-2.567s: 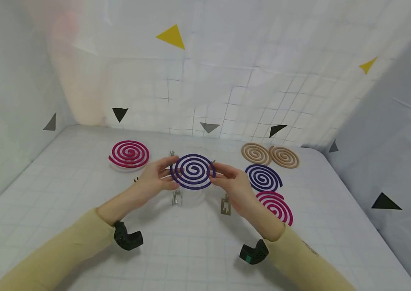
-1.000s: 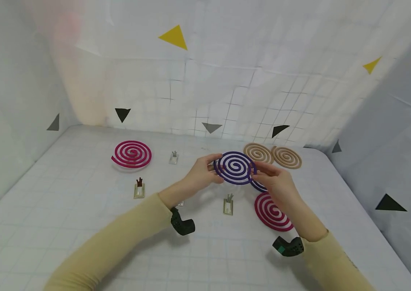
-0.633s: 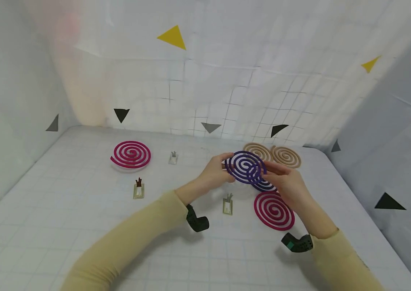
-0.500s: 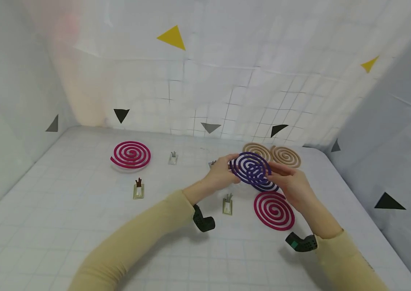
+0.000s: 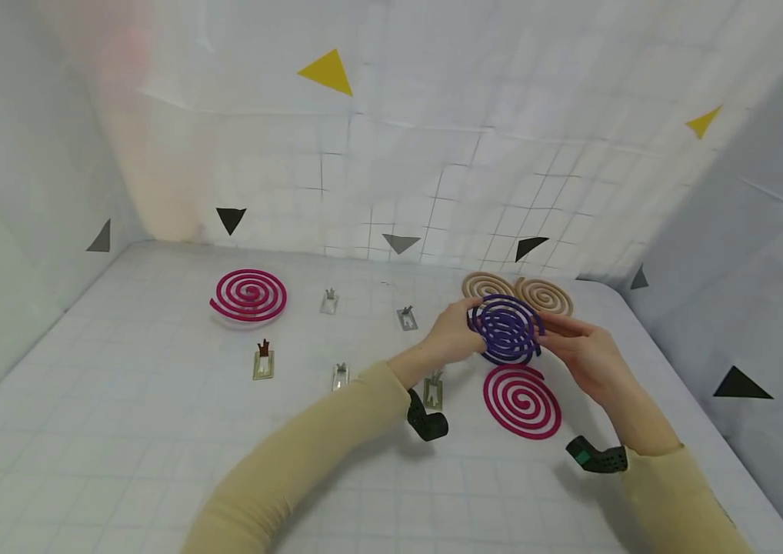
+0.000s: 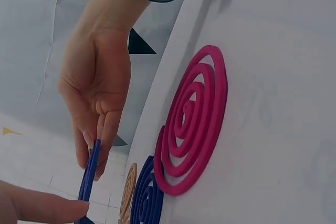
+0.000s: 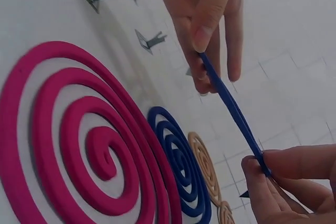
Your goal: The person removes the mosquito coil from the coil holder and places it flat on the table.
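Note:
My left hand (image 5: 450, 335) and right hand (image 5: 581, 350) pinch a purple-blue mosquito coil (image 7: 231, 107) by opposite edges. In the right wrist view it appears edge-on, raised off the table. From the head view it overlaps a second blue coil (image 7: 181, 165) lying below it, so the two spirals are hard to separate there. A magenta coil (image 5: 523, 402) lies just nearer, touching or nearly touching the lower blue one. Two tan coils (image 5: 544, 298) lie side by side behind. Some of the left fingers are hidden by the held coil in the head view.
Another magenta coil (image 5: 248, 295) is at the left back, seemingly raised off the table. Several small metal coil stands are spread over the middle, including a brass one (image 5: 263, 365) with reddish prongs and a silver one (image 5: 407, 318). White walls with paper triangles enclose the table (image 5: 156, 431).
Both hands have carried the held blue coil rightward from mid-table to above the blue coil on the right. Stands formerly covered by the left hand and arm now show.

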Motion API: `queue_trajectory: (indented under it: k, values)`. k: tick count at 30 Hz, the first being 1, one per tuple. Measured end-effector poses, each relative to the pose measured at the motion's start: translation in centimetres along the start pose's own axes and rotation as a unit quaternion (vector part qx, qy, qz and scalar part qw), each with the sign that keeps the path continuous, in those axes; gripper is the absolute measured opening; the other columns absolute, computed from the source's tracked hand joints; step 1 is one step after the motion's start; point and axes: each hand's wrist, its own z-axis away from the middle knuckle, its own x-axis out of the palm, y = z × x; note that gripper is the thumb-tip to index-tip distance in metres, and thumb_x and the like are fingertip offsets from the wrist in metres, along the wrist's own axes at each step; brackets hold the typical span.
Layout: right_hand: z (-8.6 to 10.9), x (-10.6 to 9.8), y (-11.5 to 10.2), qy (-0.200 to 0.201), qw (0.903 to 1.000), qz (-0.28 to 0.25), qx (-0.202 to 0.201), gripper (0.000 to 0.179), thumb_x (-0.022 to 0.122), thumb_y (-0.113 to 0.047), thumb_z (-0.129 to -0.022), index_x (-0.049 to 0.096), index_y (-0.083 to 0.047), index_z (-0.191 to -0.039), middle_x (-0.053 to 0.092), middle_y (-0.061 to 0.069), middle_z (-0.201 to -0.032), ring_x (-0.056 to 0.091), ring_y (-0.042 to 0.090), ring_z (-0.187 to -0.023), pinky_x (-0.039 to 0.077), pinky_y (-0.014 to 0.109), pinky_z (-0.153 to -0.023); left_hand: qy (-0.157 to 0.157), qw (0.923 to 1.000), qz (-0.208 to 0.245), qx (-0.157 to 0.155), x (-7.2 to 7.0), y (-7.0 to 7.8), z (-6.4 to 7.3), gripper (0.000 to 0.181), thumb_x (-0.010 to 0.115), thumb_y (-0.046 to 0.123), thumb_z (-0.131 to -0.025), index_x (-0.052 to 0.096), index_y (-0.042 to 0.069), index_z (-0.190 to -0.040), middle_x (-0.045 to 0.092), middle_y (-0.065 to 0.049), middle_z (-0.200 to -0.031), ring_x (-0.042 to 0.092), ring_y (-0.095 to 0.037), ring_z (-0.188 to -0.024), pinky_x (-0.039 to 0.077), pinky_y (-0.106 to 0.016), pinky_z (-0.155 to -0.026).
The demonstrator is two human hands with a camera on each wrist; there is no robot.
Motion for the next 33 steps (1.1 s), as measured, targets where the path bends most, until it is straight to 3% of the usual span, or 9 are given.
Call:
queue_trajectory:
  k: [3,6,13,17,22,26,32,33]
  values:
    - [-0.1,-0.8,0.2,-0.003,0.9999,-0.013,-0.006,0.049,0.063,-0.004,-0.096,0.051,-0.005,-0.144,0.070,-0.012,-0.111,0.067,0.001,-0.102,0.052,0.013,-0.088,0.015,0.9999,0.003,-0.006,0.9,0.2,-0.3,0.086,0.071,-0.010,-0.071,0.045,0.012,-0.150,0.051,-0.010,-0.148,0.051,-0.024,-0.129,0.049,-0.035,-0.101]
    - [-0.1,-1.6,0.2,-0.005,0.9996,-0.026,-0.008,0.044,0.062,-0.003,-0.096,0.056,-0.008,-0.140,0.071,-0.011,-0.111,0.067,0.002,-0.102,0.053,0.013,-0.088,0.025,0.9995,0.011,-0.017,1.7,0.4,-0.7,0.085,0.071,-0.010,-0.070,0.047,0.012,-0.148,0.054,-0.009,-0.145,0.052,-0.024,-0.130,0.047,-0.036,-0.105]
    - [-0.2,-3.0,0.2,-0.004,1.0000,-0.007,0.002,0.066,0.064,-0.005,-0.096,0.033,0.002,-0.153,0.069,-0.012,-0.113,0.066,0.001,-0.104,0.052,0.012,-0.087,0.038,0.9989,0.008,-0.027,3.2,0.9,-1.1,0.083,0.072,-0.010,-0.072,0.046,0.010,-0.149,0.055,-0.010,-0.144,0.053,-0.024,-0.130,0.048,-0.035,-0.105]
    - [-0.3,-3.8,0.3,0.006,0.9998,0.004,0.018,0.067,0.065,-0.008,-0.096,0.033,0.000,-0.154,0.068,-0.014,-0.112,0.065,0.000,-0.104,0.052,0.011,-0.085,0.047,0.9987,-0.014,-0.013,4.2,1.0,-1.3,0.081,0.072,-0.008,-0.073,0.046,0.007,-0.148,0.054,-0.010,-0.146,0.051,-0.022,-0.133,0.043,-0.029,-0.109]
    - [-0.2,-4.6,0.6,0.012,0.9997,-0.004,0.022,0.059,0.064,-0.006,-0.096,0.041,-0.004,-0.150,0.068,-0.014,-0.112,0.065,0.000,-0.104,0.053,0.012,-0.085,0.041,0.9986,-0.034,-0.005,5.1,1.0,-1.5,0.078,0.069,-0.007,-0.074,0.046,0.005,-0.148,0.054,-0.010,-0.146,0.050,-0.020,-0.134,0.043,-0.025,-0.108]
    - [-0.3,-5.1,0.9,0.014,0.9997,-0.011,0.017,0.063,0.064,-0.004,-0.096,0.036,-0.001,-0.152,0.068,-0.014,-0.112,0.065,0.000,-0.104,0.053,0.012,-0.087,0.036,0.9982,-0.048,0.000,5.7,1.0,-1.7,0.077,0.068,-0.006,-0.076,0.045,0.004,-0.148,0.055,-0.010,-0.146,0.049,-0.017,-0.135,0.041,-0.022,-0.109]
    - [-0.3,-6.4,1.5,0.028,0.9990,-0.022,0.026,0.066,0.062,-0.001,-0.096,0.030,0.002,-0.154,0.066,-0.013,-0.112,0.064,-0.001,-0.103,0.053,0.013,-0.086,0.031,0.9983,-0.046,-0.017,7.1,1.0,-2.0,0.072,0.066,-0.006,-0.078,0.047,0.007,-0.147,0.056,-0.008,-0.144,0.056,-0.013,-0.111,0.046,-0.020,-0.089]
    - [-0.3,-6.7,1.6,0.028,0.9990,-0.025,0.026,0.066,0.061,-0.001,-0.096,0.030,0.002,-0.154,0.066,-0.013,-0.112,0.063,-0.001,-0.104,0.053,0.013,-0.086,0.035,0.9982,-0.045,-0.018,7.3,1.0,-2.0,0.071,0.066,-0.006,-0.078,0.049,0.007,-0.146,0.057,-0.008,-0.143,0.057,-0.012,-0.113,0.046,-0.019,-0.090]
